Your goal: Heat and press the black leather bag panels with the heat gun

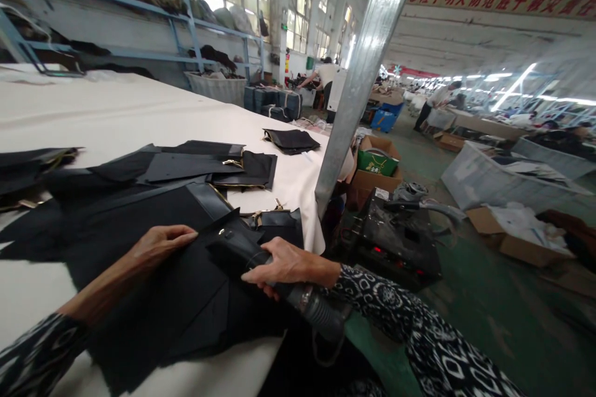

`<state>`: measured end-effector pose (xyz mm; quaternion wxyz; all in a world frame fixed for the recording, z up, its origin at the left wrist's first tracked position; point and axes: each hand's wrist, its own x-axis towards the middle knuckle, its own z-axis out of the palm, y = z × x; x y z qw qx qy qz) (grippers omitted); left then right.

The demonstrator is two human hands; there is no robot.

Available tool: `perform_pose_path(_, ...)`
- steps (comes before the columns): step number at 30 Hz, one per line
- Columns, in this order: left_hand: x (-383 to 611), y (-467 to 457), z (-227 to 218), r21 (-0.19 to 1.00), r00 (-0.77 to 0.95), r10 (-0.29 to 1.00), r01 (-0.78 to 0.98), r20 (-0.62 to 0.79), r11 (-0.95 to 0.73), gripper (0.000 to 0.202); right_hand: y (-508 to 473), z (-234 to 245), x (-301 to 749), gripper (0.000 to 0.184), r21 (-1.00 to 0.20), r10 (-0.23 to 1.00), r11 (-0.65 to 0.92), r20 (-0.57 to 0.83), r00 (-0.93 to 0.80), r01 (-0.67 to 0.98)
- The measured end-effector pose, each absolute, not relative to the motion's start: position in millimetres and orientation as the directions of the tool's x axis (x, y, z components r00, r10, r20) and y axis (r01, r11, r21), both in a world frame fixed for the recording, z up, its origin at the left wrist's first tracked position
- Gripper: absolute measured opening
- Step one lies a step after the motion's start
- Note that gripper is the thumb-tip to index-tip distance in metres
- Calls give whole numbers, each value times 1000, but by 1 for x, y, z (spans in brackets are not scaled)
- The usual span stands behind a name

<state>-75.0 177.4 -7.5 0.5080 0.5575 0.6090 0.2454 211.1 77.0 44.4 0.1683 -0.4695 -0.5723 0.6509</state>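
Note:
My right hand (279, 267) is wrapped round the handle of a black steam iron (235, 247), which rests on black fabric pieces (139, 248) spread over the white table (107, 111). A grey corrugated hose (321, 313) runs from the iron's handle off the table edge. Fingers together and stretched out, my left hand (161, 245) lies flat on the black fabric just left of the iron. More black cut pieces (200, 164) lie stacked further back on the table, some with gold-coloured trim.
A slanted metal post (363, 74) rises at the table's right edge. Beyond it stand a black machine (395, 236), cardboard boxes (377, 164) and grey bins (493, 180) on the green floor. Other people work far back. Shelving (139, 12) lines the left wall.

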Motion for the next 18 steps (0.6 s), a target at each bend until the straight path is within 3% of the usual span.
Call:
perform_pose_path(5,-74,171,-9,869,169,904,391,-393,304,73,90,31,207,26,-928,806,-228,-349,-478,294)
perform_pose_path(11,-71,164,-12,877,152,917,383,-370,290,72,98,52,231,25,-944,896,-197,-283,-342,264)
perform_pose_path(18,-67,160,-5,879,172,914,387,-367,280,63,90,47,223,32,-923,824,-248,-361,-438,293)
